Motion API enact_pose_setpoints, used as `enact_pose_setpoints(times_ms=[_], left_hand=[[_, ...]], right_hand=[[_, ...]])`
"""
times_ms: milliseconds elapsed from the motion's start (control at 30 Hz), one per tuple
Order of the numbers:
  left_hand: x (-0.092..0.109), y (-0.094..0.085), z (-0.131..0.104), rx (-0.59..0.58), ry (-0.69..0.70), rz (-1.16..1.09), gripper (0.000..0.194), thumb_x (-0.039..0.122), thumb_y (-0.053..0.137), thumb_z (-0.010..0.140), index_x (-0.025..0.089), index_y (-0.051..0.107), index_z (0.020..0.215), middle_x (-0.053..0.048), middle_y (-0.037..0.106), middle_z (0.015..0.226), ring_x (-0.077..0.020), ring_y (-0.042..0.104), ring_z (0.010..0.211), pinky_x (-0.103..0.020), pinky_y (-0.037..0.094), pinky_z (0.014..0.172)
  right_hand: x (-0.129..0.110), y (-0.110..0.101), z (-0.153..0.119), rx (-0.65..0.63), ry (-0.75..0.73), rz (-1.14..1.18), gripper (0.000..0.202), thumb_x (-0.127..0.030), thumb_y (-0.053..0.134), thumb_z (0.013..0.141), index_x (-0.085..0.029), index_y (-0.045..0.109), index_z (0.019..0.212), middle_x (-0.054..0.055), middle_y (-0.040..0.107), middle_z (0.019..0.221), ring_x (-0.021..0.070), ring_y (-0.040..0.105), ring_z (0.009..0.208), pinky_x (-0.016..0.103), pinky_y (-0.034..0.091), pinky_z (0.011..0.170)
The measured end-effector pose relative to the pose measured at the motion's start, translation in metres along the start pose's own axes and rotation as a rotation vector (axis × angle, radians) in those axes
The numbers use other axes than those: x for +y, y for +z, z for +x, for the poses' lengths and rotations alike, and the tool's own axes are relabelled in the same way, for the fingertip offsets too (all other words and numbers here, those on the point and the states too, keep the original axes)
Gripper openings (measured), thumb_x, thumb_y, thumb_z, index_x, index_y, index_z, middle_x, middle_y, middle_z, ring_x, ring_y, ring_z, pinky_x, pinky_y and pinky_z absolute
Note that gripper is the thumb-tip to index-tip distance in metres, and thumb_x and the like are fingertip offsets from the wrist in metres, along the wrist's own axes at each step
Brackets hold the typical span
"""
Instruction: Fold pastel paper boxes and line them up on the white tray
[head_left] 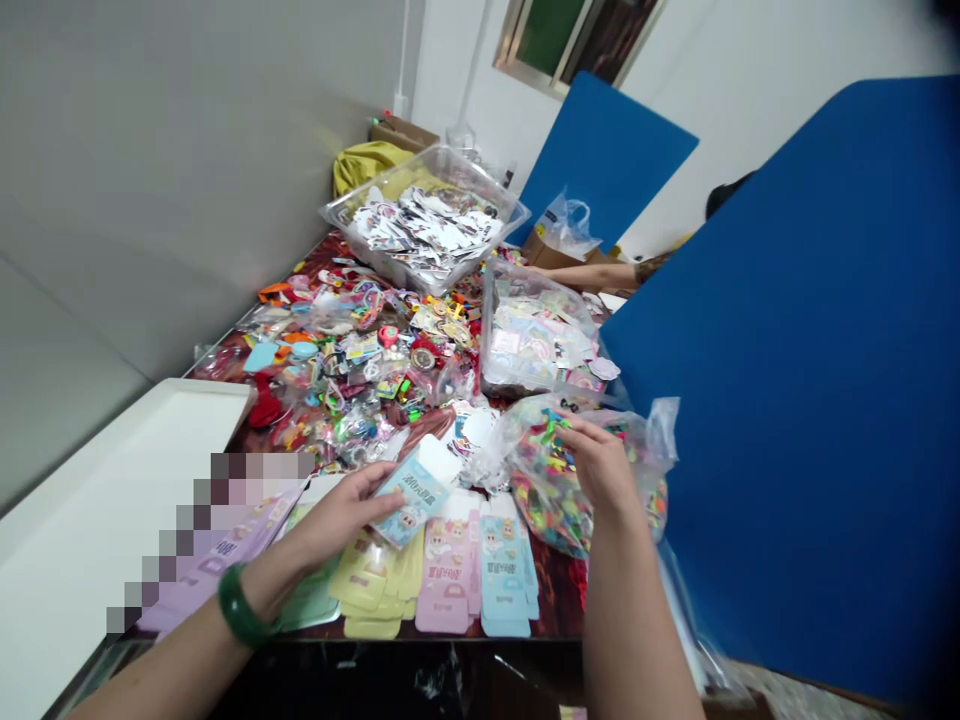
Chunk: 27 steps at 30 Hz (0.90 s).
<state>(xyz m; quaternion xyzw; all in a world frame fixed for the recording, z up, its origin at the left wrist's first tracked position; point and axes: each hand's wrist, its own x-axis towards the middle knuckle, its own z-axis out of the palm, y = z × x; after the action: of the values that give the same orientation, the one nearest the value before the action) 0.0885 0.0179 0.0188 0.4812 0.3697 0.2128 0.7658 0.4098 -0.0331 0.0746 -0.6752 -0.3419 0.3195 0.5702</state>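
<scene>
My left hand (367, 505), with a green bangle at the wrist, grips a small light-blue cardboard box (411, 490) whose white top flap stands up. The box hangs over rows of flattened boxes, yellow (371, 590), pink (448, 575) and blue (505, 580). Over a clear plastic bag (652, 440) full of small colourful plastic pieces (555, 515) is my right hand (600, 455). Its fingers are pinched together on a small blue-green plastic piece (553, 424); its exact kind is too small to tell.
Mixed small toys (360, 350) cover the table's middle. Behind are a clear bin (427, 275) of white-edged cutouts and another bin (487, 345) of pastel cards. Blue panels (787, 400) border the right; another person's arm (600, 275) reaches in. A white tray (112, 500) lies left.
</scene>
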Motion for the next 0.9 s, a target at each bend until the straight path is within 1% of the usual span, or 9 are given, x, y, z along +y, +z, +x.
enact_pose_setpoints(times_ms=[133, 233, 367, 533, 667, 700, 767, 833, 900], left_hand=[[-0.003, 0.008, 0.004, -0.033, 0.029, -0.022, 0.047, 0.035, 0.067, 0.077, 0.019, 0.054, 0.119, -0.008, 0.066, 0.105, -0.0198, 0.065, 0.083, -0.025, 0.052, 0.062], [-0.001, 0.011, 0.004, -0.030, 0.039, -0.034, 0.045, 0.036, 0.066, 0.077, 0.021, 0.053, 0.118, -0.007, 0.065, 0.102, -0.0178, 0.064, 0.078, -0.020, 0.049, 0.050], [0.001, 0.009, 0.001, 0.000, 0.073, -0.056, 0.045, 0.035, 0.067, 0.076, 0.022, 0.053, 0.117, -0.006, 0.063, 0.104, -0.0177, 0.062, 0.081, -0.020, 0.050, 0.049], [-0.003, 0.004, 0.000, 0.030, 0.072, -0.075, 0.047, 0.036, 0.067, 0.076, 0.021, 0.053, 0.118, -0.006, 0.063, 0.102, -0.0190, 0.063, 0.081, -0.022, 0.052, 0.051], [-0.003, 0.002, 0.001, 0.027, 0.079, -0.102, 0.047, 0.035, 0.067, 0.076, 0.020, 0.054, 0.118, -0.009, 0.064, 0.101, -0.0209, 0.063, 0.083, -0.024, 0.054, 0.053], [-0.003, 0.001, 0.001, 0.028, 0.080, -0.104, 0.046, 0.035, 0.067, 0.076, 0.020, 0.054, 0.118, -0.009, 0.064, 0.103, -0.0209, 0.063, 0.083, -0.024, 0.054, 0.054], [-0.004, -0.001, -0.001, 0.037, 0.073, -0.104, 0.046, 0.034, 0.068, 0.076, 0.019, 0.054, 0.117, -0.010, 0.064, 0.104, -0.0204, 0.063, 0.083, -0.025, 0.054, 0.055], [-0.006, -0.004, -0.003, 0.056, 0.055, -0.100, 0.046, 0.034, 0.068, 0.075, 0.019, 0.054, 0.116, -0.009, 0.063, 0.105, -0.0196, 0.063, 0.083, -0.024, 0.054, 0.055], [-0.010, -0.008, -0.006, 0.070, 0.038, -0.099, 0.045, 0.033, 0.069, 0.075, 0.018, 0.054, 0.114, -0.009, 0.063, 0.104, -0.0193, 0.062, 0.083, -0.023, 0.053, 0.055]], right_hand=[[-0.008, 0.058, -0.024, -0.201, -0.095, 0.106, 0.006, -0.027, 0.073, 0.065, -0.023, 0.073, 0.069, 0.004, 0.067, 0.108, 0.0244, 0.058, 0.106, 0.037, 0.043, 0.091], [-0.009, 0.091, -0.039, -0.372, -0.174, -0.042, 0.005, -0.027, 0.070, 0.070, -0.023, 0.072, 0.070, 0.005, 0.066, 0.108, 0.0239, 0.057, 0.105, 0.040, 0.040, 0.094], [-0.010, 0.108, -0.045, -0.517, -0.251, -0.314, 0.004, -0.024, 0.067, 0.071, -0.024, 0.072, 0.071, 0.005, 0.064, 0.109, 0.0237, 0.055, 0.108, 0.041, 0.036, 0.098], [-0.013, 0.111, -0.043, -0.537, -0.222, -0.260, 0.007, -0.030, 0.068, 0.073, -0.024, 0.073, 0.073, 0.006, 0.063, 0.112, 0.0236, 0.055, 0.108, 0.039, 0.038, 0.096], [-0.017, 0.099, -0.041, -0.457, -0.196, -0.169, 0.008, -0.031, 0.069, 0.072, -0.025, 0.074, 0.074, 0.005, 0.067, 0.104, 0.0233, 0.059, 0.101, 0.039, 0.042, 0.092], [-0.018, 0.089, -0.038, -0.396, -0.201, -0.158, 0.009, -0.032, 0.069, 0.071, -0.025, 0.074, 0.074, 0.005, 0.067, 0.103, 0.0236, 0.060, 0.100, 0.039, 0.043, 0.091], [-0.016, 0.061, -0.027, -0.198, -0.230, -0.204, 0.012, -0.034, 0.068, 0.071, -0.024, 0.073, 0.075, 0.006, 0.068, 0.102, 0.0252, 0.059, 0.101, 0.040, 0.043, 0.090], [-0.011, 0.026, -0.012, 0.062, -0.265, -0.410, 0.019, -0.038, 0.067, 0.069, -0.022, 0.072, 0.078, 0.009, 0.067, 0.104, 0.0289, 0.057, 0.103, 0.044, 0.042, 0.090], [-0.002, -0.005, 0.002, 0.238, -0.253, -0.785, 0.029, -0.037, 0.068, 0.063, -0.018, 0.071, 0.085, 0.015, 0.065, 0.108, 0.0353, 0.052, 0.109, 0.051, 0.034, 0.095]])
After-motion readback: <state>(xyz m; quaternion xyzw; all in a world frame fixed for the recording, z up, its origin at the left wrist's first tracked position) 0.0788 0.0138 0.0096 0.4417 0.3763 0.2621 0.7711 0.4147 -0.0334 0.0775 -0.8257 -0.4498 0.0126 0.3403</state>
